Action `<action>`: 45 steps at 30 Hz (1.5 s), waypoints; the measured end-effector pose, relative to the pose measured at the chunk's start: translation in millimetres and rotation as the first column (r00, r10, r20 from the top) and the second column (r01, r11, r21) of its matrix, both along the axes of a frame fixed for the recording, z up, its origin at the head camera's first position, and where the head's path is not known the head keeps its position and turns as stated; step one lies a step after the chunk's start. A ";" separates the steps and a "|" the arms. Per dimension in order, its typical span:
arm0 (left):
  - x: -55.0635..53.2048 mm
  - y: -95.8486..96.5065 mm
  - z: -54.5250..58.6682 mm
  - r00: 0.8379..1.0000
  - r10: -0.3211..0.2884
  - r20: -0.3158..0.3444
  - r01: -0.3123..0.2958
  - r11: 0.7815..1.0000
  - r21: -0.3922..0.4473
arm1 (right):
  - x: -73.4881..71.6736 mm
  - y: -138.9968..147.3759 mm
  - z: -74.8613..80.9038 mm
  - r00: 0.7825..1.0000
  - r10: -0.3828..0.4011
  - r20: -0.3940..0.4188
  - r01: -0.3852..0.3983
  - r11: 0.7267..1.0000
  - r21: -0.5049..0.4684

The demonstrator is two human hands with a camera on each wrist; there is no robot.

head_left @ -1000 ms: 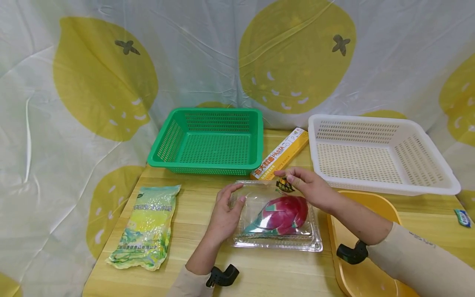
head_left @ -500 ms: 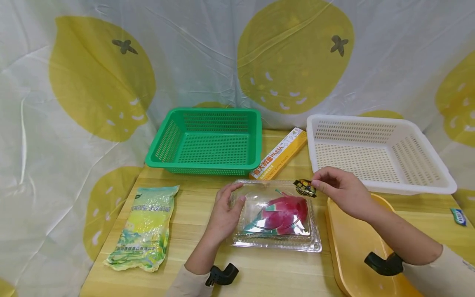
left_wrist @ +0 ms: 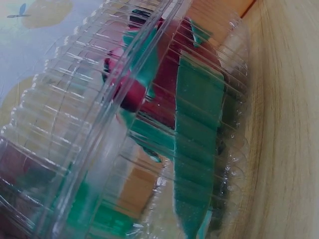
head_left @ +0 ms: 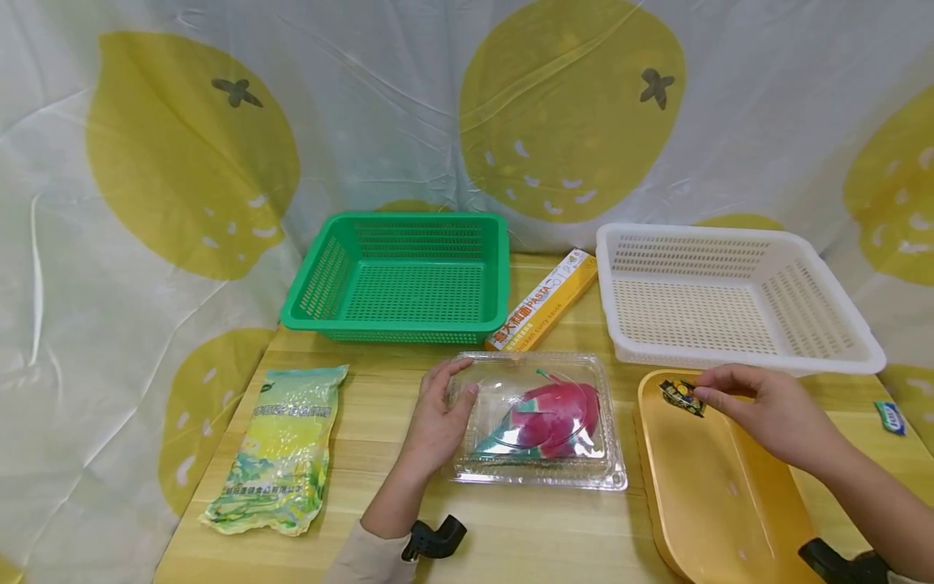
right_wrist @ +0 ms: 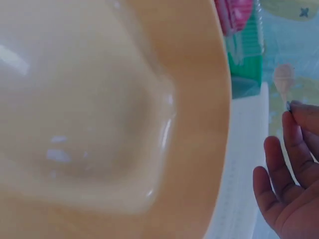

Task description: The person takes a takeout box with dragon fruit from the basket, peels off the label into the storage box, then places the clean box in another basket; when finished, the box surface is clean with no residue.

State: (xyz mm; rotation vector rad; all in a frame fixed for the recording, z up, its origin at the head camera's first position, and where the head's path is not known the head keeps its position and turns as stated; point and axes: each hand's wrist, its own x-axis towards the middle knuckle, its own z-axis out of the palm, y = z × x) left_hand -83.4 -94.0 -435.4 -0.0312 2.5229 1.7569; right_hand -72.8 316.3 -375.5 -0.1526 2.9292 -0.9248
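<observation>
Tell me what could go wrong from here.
The right hand pinches the small dark label at one edge, so it might slip into the yellow tray or beside it. The left hand touches the clear container; a careless push could shift it towards the tray.

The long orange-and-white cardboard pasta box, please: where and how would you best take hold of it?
Probably across its middle, pinching both long sides from above: the pasta box is slim, lies flat and has gaps alongside there, while its ends sit close to the green plastic basket and the white plastic basket.
</observation>
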 end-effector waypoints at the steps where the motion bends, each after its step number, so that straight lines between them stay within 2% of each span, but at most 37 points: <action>1: -0.1 -0.1 -0.1 1.000 0.002 0.001 -0.002 1.000 -0.001 | 0.5 4.7 -2.0 1.000 0.000 0.007 0.000 1.000 0.021; 10: -0.9 -0.5 -1.4 1.000 0.001 0.000 -0.001 1.000 -0.003 | 5.3 34.8 -18.0 1.000 0.019 0.016 -0.021 0.994 0.106; 13: -0.8 -0.3 -1.3 1.000 0.002 0.000 -0.002 1.000 -0.005 | 5.5 40.3 -21.8 0.999 0.009 0.046 -0.015 0.991 0.130; 29: -0.6 -1.0 -2.5 1.000 -0.001 -0.001 0.001 1.000 -0.004 | -4.7 56.0 -30.2 0.997 0.031 0.077 -0.045 0.981 0.190; 36: 0.0 -0.8 -2.4 1.000 -0.001 -0.003 0.001 1.000 -0.011 | -6.5 59.6 -24.8 0.999 0.005 0.038 -0.011 0.986 0.165; 43: 0.4 -1.0 -1.8 1.000 -0.002 -0.004 0.002 1.000 -0.008 | -16.7 75.3 -14.0 0.989 -0.081 -0.122 0.092 0.992 0.086; 45: 0.3 -1.2 -1.9 1.000 -0.003 -0.005 0.003 1.000 -0.003 | -22.3 83.5 -13.1 0.985 -0.102 -0.141 0.115 0.990 0.087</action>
